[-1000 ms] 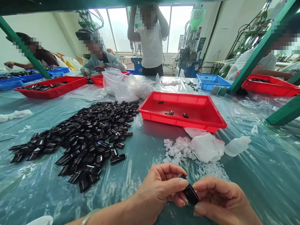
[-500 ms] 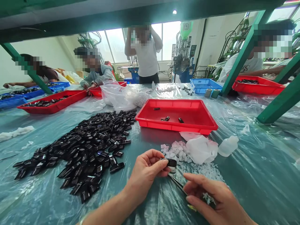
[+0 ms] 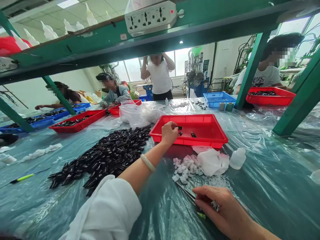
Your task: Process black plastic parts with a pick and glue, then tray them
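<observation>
My left hand [image 3: 170,133] is over the red tray [image 3: 200,141], fingertips [image 3: 173,124] pinched together on a small glossy black piece [image 3: 180,128], its long axis hidden. My right hand [image 3: 220,205] has fingers [image 3: 207,191] closed on tweezers [image 3: 186,192], long axis slanting, tips pointing up-left toward white crumbs [image 3: 182,173].

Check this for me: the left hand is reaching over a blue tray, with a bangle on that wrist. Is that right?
Not quite: the left hand is reaching over a red tray, not a blue one, as the head view shows. The bangle on that wrist is as you said.
</observation>
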The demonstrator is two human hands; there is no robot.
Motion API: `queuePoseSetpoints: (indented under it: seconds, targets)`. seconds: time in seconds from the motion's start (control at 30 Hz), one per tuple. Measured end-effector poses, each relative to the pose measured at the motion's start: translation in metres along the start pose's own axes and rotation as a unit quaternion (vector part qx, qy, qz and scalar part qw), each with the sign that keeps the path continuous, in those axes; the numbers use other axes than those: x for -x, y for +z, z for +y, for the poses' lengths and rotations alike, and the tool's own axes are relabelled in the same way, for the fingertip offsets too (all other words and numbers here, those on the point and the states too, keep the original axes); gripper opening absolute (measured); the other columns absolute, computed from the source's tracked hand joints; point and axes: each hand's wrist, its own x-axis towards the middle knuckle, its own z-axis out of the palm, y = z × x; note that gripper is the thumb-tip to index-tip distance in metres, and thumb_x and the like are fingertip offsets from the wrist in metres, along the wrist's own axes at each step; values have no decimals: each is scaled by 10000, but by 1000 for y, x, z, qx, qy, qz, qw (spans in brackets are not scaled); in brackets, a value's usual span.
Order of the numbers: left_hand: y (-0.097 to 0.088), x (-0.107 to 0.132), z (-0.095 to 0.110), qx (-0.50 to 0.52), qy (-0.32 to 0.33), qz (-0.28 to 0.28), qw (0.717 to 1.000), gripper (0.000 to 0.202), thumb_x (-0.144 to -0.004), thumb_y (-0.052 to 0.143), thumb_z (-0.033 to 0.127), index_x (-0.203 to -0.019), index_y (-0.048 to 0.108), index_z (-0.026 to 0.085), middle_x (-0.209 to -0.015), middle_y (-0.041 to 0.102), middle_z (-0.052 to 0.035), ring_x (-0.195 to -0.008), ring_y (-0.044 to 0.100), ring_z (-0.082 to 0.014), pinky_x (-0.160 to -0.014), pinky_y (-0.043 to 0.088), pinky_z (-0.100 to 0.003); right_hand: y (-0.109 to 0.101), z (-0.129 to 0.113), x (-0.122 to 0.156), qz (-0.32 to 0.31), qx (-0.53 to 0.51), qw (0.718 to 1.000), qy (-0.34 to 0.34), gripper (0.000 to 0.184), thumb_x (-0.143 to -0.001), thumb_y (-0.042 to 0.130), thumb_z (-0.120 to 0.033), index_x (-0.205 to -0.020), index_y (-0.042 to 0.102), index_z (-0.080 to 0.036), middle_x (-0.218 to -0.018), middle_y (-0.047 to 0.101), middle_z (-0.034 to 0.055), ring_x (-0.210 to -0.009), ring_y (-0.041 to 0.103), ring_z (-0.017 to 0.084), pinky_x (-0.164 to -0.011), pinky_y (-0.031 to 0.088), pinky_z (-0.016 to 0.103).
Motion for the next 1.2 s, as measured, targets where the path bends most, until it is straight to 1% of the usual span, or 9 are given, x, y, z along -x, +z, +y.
queuePoseSetpoints:
  seconds: [0.13,0.23,0.37,0.5,0.67,0.83,0.93,1.07,1.2]
  targets:
    - [8,-8,-7,-62,-1,-5,998,238,-813,541,296,-980,555,126,-878,627,-40,-688,593,-123,-627,524,-304,0,2,1,-20,-5,1000,7,156,-859,435,-170,-908,583,-168,-736,623,10,-650,576,132,-592,426,245]
    - [-8,6,-6,-103,16,-26,994,321,-807,538,321,-1070,520,137,-984,625,-70,-728,605,-136,-648,521,-309,1,3,3,-28,-5,1000,12,155,-864,435,-168,-907,583,-177,-726,612,1,-653,573,127,-590,420,240]
    - [-61,44,-8,-175,37,-96,979,337,-795,497,304,-1085,518,133,-877,645,-52,-616,588,-113,-560,478,-244,2,5,6,-35,-6,999,5,163,-874,427,-171,-935,577,-190,-784,626,1,-713,593,122,-641,442,234]
    - [-124,92,-20,-298,38,-193,934,136,-711,542,245,-727,642,153,-577,593,0,-565,536,-138,-547,415,-253,3,6,6,-29,4,1000,-9,163,-878,426,-182,-939,577,-196,-781,632,-2,-706,603,117,-628,454,225]
    - [-159,134,-46,-418,29,-218,881,263,-699,438,112,-859,643,145,-858,636,-99,-814,584,-247,-713,429,-367,5,6,6,-22,23,999,-9,145,-880,444,-208,-915,584,-214,-752,634,-17,-653,602,108,-575,452,210]
    - [-151,144,-52,-455,38,-217,863,325,-707,333,47,-830,625,118,-891,595,-150,-906,541,-305,-759,412,-433,4,7,5,2,27,1000,-13,123,-865,479,-208,-922,586,-229,-758,649,-33,-646,610,103,-576,463,197]
    - [-138,144,-35,-411,51,-255,874,259,-750,393,111,-866,619,162,-867,620,-85,-875,549,-232,-774,415,-355,3,5,4,19,24,999,-7,122,-860,490,-209,-926,590,-232,-735,644,-43,-621,599,95,-569,463,192]
    - [-110,146,-4,-300,66,-331,892,250,-761,479,193,-999,540,238,-749,602,31,-708,536,-123,-639,413,-225,1,1,5,22,-12,999,29,148,-849,506,-223,-972,587,-244,-761,645,-43,-643,599,91,-592,478,185]
    - [-78,147,14,-64,4,-445,893,276,-672,573,133,-929,502,202,-684,551,53,-590,473,-91,-538,368,-213,-3,-3,5,9,-91,992,84,280,-831,525,-240,-1108,557,-259,-847,650,-26,-694,604,99,-633,492,196]
